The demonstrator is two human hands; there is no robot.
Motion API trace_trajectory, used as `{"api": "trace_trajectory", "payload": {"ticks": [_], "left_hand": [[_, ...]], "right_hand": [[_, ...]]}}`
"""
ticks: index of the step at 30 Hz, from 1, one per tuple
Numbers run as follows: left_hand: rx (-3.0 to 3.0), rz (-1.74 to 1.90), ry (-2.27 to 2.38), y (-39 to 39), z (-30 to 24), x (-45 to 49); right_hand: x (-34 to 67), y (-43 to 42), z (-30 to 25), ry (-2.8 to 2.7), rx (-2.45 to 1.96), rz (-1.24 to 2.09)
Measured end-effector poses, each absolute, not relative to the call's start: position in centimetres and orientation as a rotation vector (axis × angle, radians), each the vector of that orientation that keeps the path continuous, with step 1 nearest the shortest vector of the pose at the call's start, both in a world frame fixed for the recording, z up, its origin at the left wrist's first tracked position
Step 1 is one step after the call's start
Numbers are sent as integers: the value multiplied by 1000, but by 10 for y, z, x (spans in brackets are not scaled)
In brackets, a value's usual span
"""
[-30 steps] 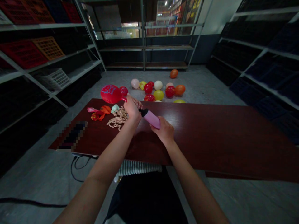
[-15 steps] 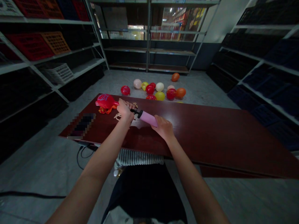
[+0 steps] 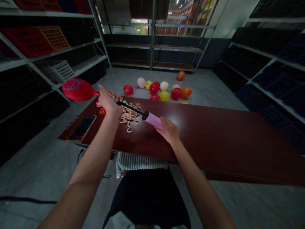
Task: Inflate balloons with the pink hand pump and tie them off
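My left hand [image 3: 109,102] is closed round the neck of a half-inflated red balloon [image 3: 77,90] and the tip of a pump's black rod [image 3: 130,108]. The balloon juts left past the table's corner. My right hand [image 3: 168,131] grips the pink pump barrel [image 3: 153,120] above the dark red table [image 3: 214,133]. The rod is drawn well out of the barrel. A heap of pale limp balloons [image 3: 129,116] lies on the table under the rod. Red and orange limp balloons [image 3: 102,111] show just behind my left wrist.
Several inflated balloons [image 3: 163,90] in red, yellow, white and orange lie on the floor beyond the table. A blurred-out flat object [image 3: 79,128] rests at the table's left end. Metal shelving with crates [image 3: 40,39] lines both sides and the back. A cable [image 3: 28,201] runs across the floor.
My left hand has pulled left, away from the barrel, drawing the rod out. The red balloon has moved left and up and looks larger. My right hand has stayed about where it was.
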State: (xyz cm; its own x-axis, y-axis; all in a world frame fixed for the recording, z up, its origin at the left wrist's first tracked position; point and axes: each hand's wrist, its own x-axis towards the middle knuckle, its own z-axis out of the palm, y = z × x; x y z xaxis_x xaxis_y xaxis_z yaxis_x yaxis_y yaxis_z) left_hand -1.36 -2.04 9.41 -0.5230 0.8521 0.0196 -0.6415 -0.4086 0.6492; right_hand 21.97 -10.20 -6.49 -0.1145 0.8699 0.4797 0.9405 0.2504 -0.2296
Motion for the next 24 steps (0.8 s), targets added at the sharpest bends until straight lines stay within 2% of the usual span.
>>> {"api": "trace_trajectory", "payload": {"ticks": [11, 18, 24], "left_hand": [[574, 2028, 794, 9, 104, 67], [595, 1917, 765, 5, 59, 122], [508, 1889, 740, -5, 42, 105]], "right_hand": [[232, -97, -66, -1666, -1737, -139], [235, -97, -65, -1604, -1808, -109], [229, -100, -61, -1753, -1807, -132]]}}
